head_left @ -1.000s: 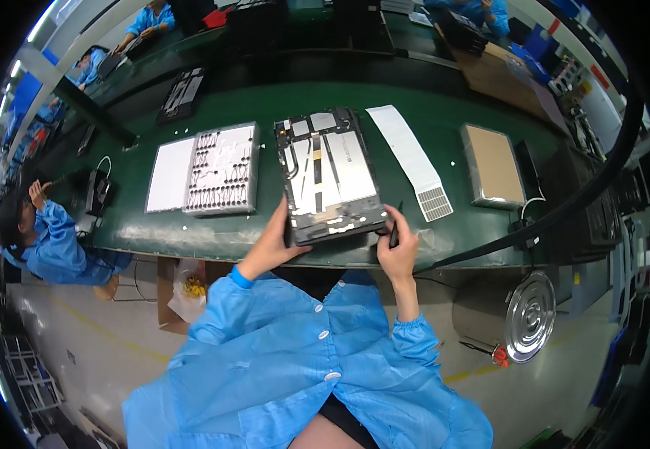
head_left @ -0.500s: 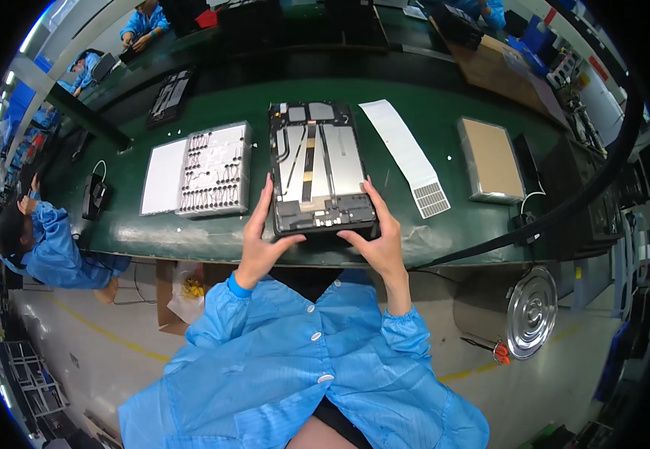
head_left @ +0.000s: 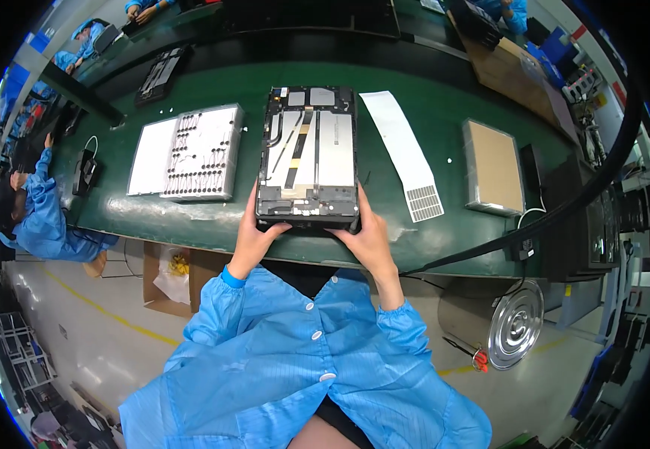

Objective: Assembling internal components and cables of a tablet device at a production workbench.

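Note:
An opened tablet shows silver battery panels, black strips and a dark lower board. It appears to top a thick black stack, whose lower layers are hard to make out. Gripping the near left corner is my left hand, its thumb along the front edge. My right hand holds the near right corner the same way. To the left lies a clear tray of small round black parts with leads, beside a white sheet. A white strip with a grid of labels lies right of the tablet.
A brown-topped clear box sits at the right, near a black cable crossing the table edge. Another opened tablet lies at the far left. A black device stands left. A co-worker in blue sits at the left end.
The whole view has shifted and tilted slightly. Both hands still grip the tablet, which sits a little farther left in the picture; its lower front edge shows more thickness.

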`<state>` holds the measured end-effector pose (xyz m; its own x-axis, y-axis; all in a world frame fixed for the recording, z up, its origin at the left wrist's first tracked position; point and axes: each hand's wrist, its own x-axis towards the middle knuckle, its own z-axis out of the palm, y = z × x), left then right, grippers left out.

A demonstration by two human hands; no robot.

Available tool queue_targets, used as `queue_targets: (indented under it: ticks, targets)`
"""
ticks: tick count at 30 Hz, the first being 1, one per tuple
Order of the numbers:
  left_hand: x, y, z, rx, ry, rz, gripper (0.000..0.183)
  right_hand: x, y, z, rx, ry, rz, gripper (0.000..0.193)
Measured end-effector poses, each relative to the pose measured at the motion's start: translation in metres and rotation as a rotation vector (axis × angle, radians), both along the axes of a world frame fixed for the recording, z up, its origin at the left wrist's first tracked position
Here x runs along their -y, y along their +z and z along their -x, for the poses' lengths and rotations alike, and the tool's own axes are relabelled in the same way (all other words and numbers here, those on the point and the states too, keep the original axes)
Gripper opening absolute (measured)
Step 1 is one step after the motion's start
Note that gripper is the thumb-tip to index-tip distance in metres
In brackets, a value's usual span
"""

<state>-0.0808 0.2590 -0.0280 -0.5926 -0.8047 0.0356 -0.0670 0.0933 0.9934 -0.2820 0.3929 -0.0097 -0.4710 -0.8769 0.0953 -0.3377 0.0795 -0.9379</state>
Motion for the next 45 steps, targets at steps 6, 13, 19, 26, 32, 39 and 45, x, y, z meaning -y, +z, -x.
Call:
queue_targets:
  ticks: [6, 13, 19, 26, 32, 39, 45]
  targets:
    - [-0.004, 0.01, 0.004, -0.103, 0.125, 0.14, 0.096, -0.006, 0.006, 0.013, -0.106, 0.077, 0.036, 0.097]
    - [-0.061, 0.014, -0.01, -0.218, -0.221, 0.774, 0.038, -0.082, 0.001, 0.072, -0.281, -0.528, 0.24, 0.025]
    - [-0.072, 0.031, 0.081, -0.095, -0.778, 0.728, 0.036, -0.093, -0.004, 0.049, -0.518, -0.42, 0.105, 0.024]
    - [-0.066, 0.008, 0.106, 0.084, -0.711, 0.995, 0.04, -0.092, 0.0, 0.057, -0.457, -0.372, 0.033, 0.033]
    - [-0.063, 0.011, 0.079, 0.071, -0.762, 0.7, 0.041, -0.103, 0.005, 0.045, -0.589, -0.092, -0.062, 0.054]
    - [-0.078, 0.014, 0.092, 0.148, -0.523, 0.726, 0.06, -0.106, -0.002, 0.044, -0.588, -0.067, -0.005, 0.057]
    - [-0.076, 0.009, 0.093, 0.075, -0.502, 0.576, 0.042, -0.107, -0.002, 0.046, -0.446, -0.064, 0.04, 0.044]
